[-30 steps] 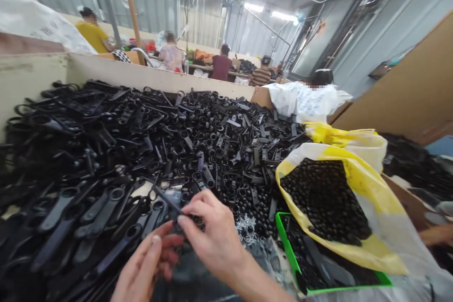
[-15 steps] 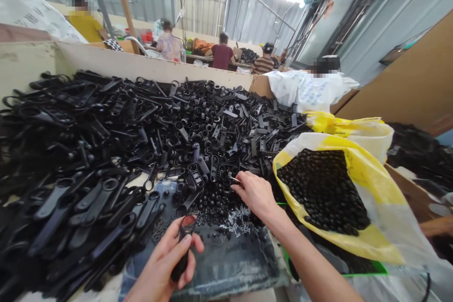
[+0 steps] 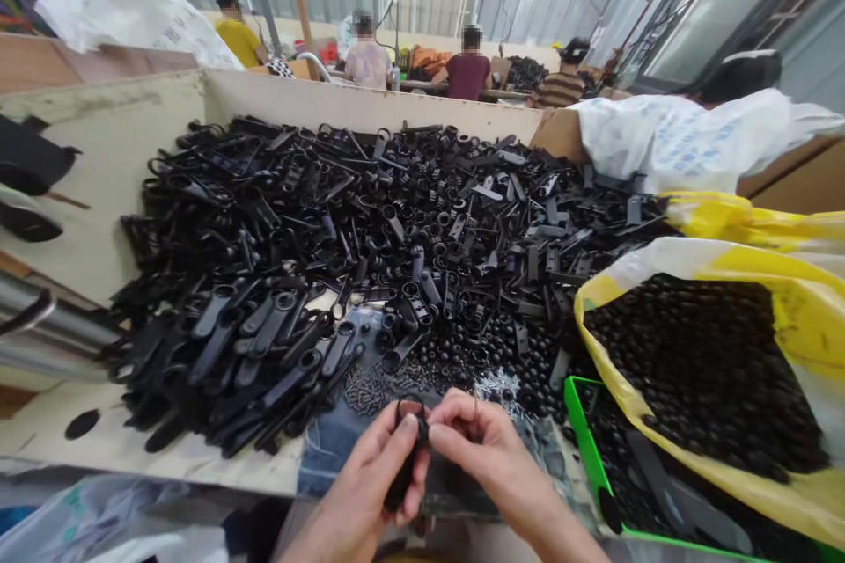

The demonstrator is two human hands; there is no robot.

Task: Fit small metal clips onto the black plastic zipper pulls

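Note:
My left hand [image 3: 376,464] is wrapped round a black plastic handle piece [image 3: 400,484] with a ring at its upper end. My right hand [image 3: 488,440] meets it there, fingertips pinched against the ring end. Whatever lies in that pinch is too small to make out. Both hands are above a denim cloth [image 3: 323,453] at the bench's front edge. Just beyond them are small dark metal bits [image 3: 370,389], a heap of shiny silver pins [image 3: 499,387] and loose black beads [image 3: 455,350]. Finished-looking flat handle pieces [image 3: 264,321] lie stacked to the left.
A large heap of black plastic parts [image 3: 317,193] fills the walled bench. At right, a yellow-and-white bag [image 3: 611,369] of black beads rests over a green tray [image 3: 581,422]. A metal cylinder [image 3: 59,321] juts in at left. Several people sit working beyond the back wall [image 3: 370,101].
My right hand has come back from the bead pile, where it held a thin metal item, to the handle piece in my left hand. The camera view has shifted left and down.

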